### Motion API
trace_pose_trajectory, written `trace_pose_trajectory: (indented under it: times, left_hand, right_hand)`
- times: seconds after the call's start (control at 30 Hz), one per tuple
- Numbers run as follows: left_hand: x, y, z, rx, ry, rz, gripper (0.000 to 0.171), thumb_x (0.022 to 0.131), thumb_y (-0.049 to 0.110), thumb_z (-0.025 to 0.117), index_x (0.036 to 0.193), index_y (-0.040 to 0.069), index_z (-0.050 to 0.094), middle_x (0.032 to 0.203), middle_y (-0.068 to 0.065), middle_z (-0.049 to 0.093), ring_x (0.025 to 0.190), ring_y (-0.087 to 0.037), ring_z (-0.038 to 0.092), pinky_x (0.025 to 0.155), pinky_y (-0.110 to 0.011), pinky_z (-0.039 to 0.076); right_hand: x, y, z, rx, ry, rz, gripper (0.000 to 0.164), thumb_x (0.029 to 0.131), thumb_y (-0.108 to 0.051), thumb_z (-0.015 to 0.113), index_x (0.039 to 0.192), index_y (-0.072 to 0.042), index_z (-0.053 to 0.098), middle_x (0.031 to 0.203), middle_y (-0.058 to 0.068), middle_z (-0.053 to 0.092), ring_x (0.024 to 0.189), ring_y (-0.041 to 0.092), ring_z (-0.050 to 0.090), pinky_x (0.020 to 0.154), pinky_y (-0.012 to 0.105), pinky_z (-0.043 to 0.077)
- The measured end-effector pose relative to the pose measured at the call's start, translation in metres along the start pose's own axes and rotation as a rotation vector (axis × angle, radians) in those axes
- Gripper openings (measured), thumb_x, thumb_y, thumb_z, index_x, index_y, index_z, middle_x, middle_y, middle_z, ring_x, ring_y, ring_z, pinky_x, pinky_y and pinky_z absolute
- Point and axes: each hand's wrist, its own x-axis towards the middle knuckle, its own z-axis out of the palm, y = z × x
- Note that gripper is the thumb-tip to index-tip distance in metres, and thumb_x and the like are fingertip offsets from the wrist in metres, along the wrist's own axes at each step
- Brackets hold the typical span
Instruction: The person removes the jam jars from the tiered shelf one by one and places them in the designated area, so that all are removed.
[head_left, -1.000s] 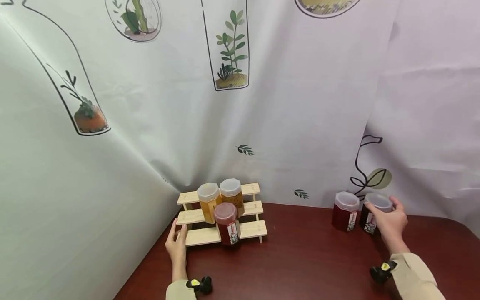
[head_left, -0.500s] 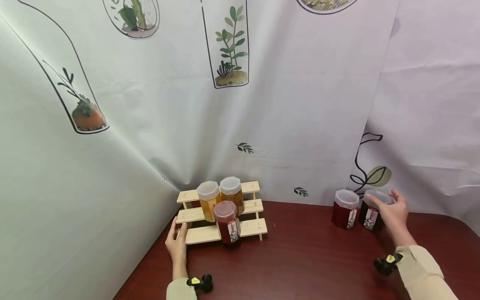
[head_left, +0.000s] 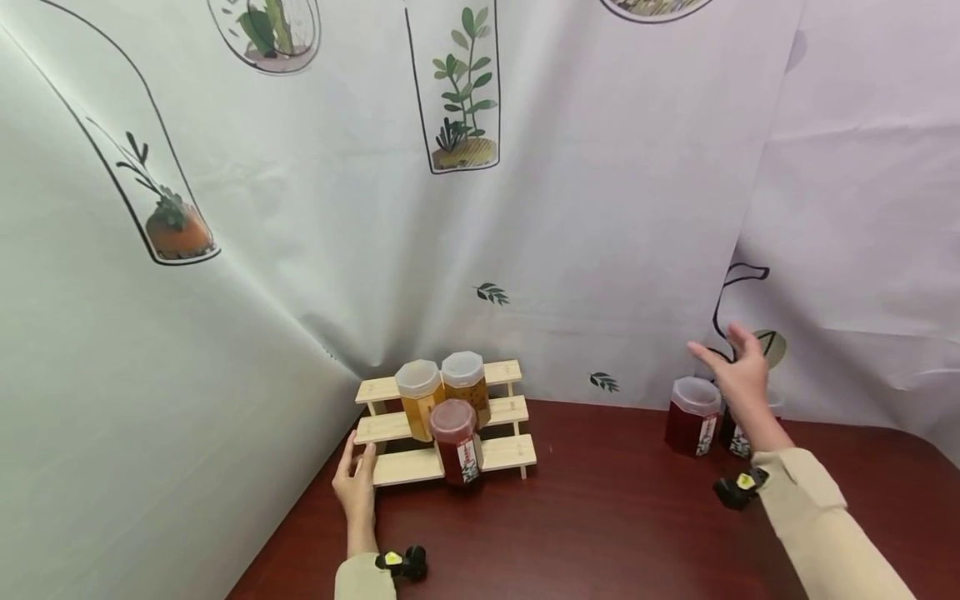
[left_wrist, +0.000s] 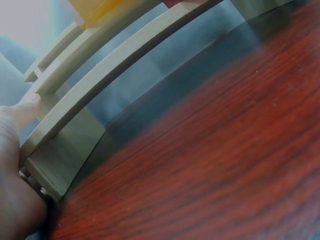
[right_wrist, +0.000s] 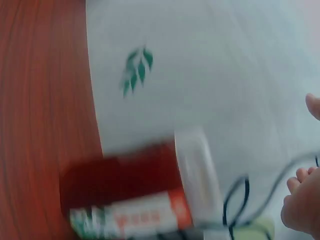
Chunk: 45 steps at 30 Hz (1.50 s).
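Probably to steady it, the left hand (head_left: pixel 356 493) grips the rack (head_left: pixel 407 468) at its left end; three jars (head_left: pixel 452 427) stand clustered on it. The right hand (head_left: pixel 741 382), spread wide and holding nothing, hangs near two more jars (head_left: pixel 688 425) on the table (head_left: pixel 600 517).

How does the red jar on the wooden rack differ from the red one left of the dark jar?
The rack jar has a pinkish lid; the table jar has a whiter lid. The rack jar stands low on the wooden rack, the table jar directly on the table. Both are upright, red, lidded and labelled.
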Motion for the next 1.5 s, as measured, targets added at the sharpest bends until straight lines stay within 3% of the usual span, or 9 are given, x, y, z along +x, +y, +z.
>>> trace_pose_trajectory:
  times: [0.17,0.37,0.57,0.73,0.87,1.03,1.3,1.5]
  left_hand:
    - [0.002,-0.001,0.000,-0.012,0.001,0.006,0.051,0.091,0.015,0.069,0.138,0.004,0.054,0.076,0.016,0.054,0.070,0.005,0.047,0.060,-0.007,0.040]
    - [0.002,-0.004,0.000,0.008,0.006,-0.001,0.051,0.091,0.016,0.069,0.139,0.005,0.054,0.074,0.015,0.052,0.069,0.005,0.046,0.059,-0.008,0.039]
    - [0.003,-0.003,0.000,0.032,0.017,-0.001,0.049,0.091,0.017,0.069,0.137,0.007,0.056,0.075,0.014,0.050,0.071,0.004,0.043,0.060,-0.008,0.038]
    - [0.005,-0.002,0.001,0.009,0.015,0.006,0.048,0.091,0.016,0.069,0.136,0.004,0.056,0.073,0.014,0.051,0.070,0.004,0.044,0.059,-0.008,0.038]
    - [0.005,-0.002,0.002,-0.003,-0.001,-0.004,0.048,0.092,0.013,0.068,0.137,0.004,0.056,0.071,0.014,0.052,0.066,0.004,0.046,0.057,-0.008,0.040]
    - [0.005,0.000,0.002,-0.011,0.003,-0.002,0.047,0.092,0.013,0.068,0.137,0.006,0.056,0.072,0.014,0.052,0.066,0.004,0.046,0.058,-0.008,0.040]
    - [0.003,0.001,0.001,0.034,0.016,-0.023,0.047,0.092,0.015,0.068,0.137,0.007,0.057,0.076,0.009,0.051,0.069,0.004,0.045,0.059,-0.009,0.039]
    - [0.002,-0.003,-0.001,0.028,0.006,-0.025,0.048,0.091,0.016,0.069,0.137,0.008,0.057,0.076,0.010,0.051,0.070,0.003,0.045,0.060,-0.009,0.040]
  right_hand:
    - [-0.008,-0.016,0.045,0.087,-0.113,-0.061,0.082,0.089,-0.024,0.070,0.153,-0.002,0.024,0.158,0.018,0.028,0.148,0.032,0.025,0.121,0.044,0.021]
    - [-0.023,-0.025,0.104,0.182,-0.223,-0.073,0.079,0.088,-0.017,0.072,0.151,-0.001,0.027,0.157,0.018,0.032,0.147,0.030,0.027,0.120,0.042,0.024]
    - [-0.046,-0.039,0.161,0.261,-0.323,-0.083,0.074,0.087,-0.013,0.073,0.147,0.002,0.034,0.153,0.022,0.037,0.145,0.034,0.031,0.119,0.045,0.025]
    - [-0.069,-0.053,0.197,0.286,-0.475,-0.074,0.073,0.085,-0.013,0.074,0.146,0.002,0.037,0.152,0.021,0.037,0.145,0.035,0.030,0.121,0.045,0.022]
    - [-0.085,-0.059,0.220,0.303,-0.555,-0.074,0.072,0.084,-0.013,0.074,0.145,0.002,0.038,0.152,0.021,0.038,0.144,0.037,0.032,0.120,0.047,0.021]
    - [-0.101,-0.062,0.244,0.350,-0.592,-0.079,0.068,0.084,-0.012,0.074,0.142,0.004,0.042,0.147,0.024,0.043,0.139,0.039,0.039,0.118,0.050,0.026]
    - [-0.117,-0.058,0.266,0.368,-0.564,-0.042,0.071,0.082,-0.011,0.076,0.142,0.001,0.041,0.142,0.024,0.049,0.133,0.040,0.046,0.112,0.051,0.034]
    - [-0.122,-0.058,0.271,0.350,-0.548,-0.023,0.074,0.079,-0.011,0.079,0.142,-0.001,0.041,0.135,0.023,0.052,0.123,0.036,0.051,0.108,0.048,0.040]
